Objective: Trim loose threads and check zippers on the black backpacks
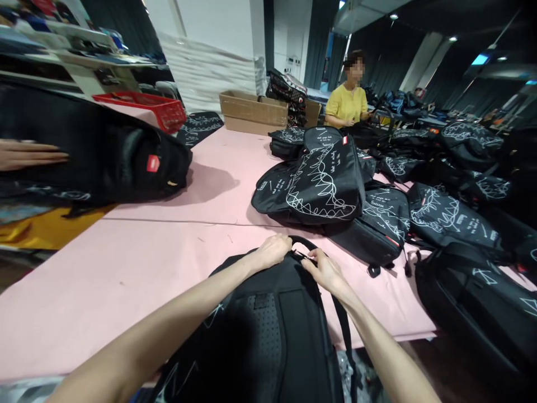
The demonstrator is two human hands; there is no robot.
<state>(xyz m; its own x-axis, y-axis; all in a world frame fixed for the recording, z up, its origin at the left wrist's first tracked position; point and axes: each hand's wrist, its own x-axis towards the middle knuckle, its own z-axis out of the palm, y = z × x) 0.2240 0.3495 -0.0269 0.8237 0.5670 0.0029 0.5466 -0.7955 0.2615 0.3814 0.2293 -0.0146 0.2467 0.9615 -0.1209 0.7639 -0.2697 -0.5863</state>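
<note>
A black backpack (268, 336) leans at the table's near edge, its padded, perforated back panel facing me. At its top, my left hand (273, 252) is closed on the fabric beside a black loop handle (308, 243). My right hand (326, 272) pinches the backpack's top edge just right of the left hand; the small part between its thumb and fingers is too small to name. A black strap (343, 319) hangs down the backpack's right side, below my right wrist.
Black backpacks with white line prints (323, 184) are heaped on the pink table (138, 268). Another person's hand (31, 155) rests on a dark bag (96, 145) at left. Behind are a red basket (168, 115), a cardboard box (254, 113) and a person in yellow (346, 103).
</note>
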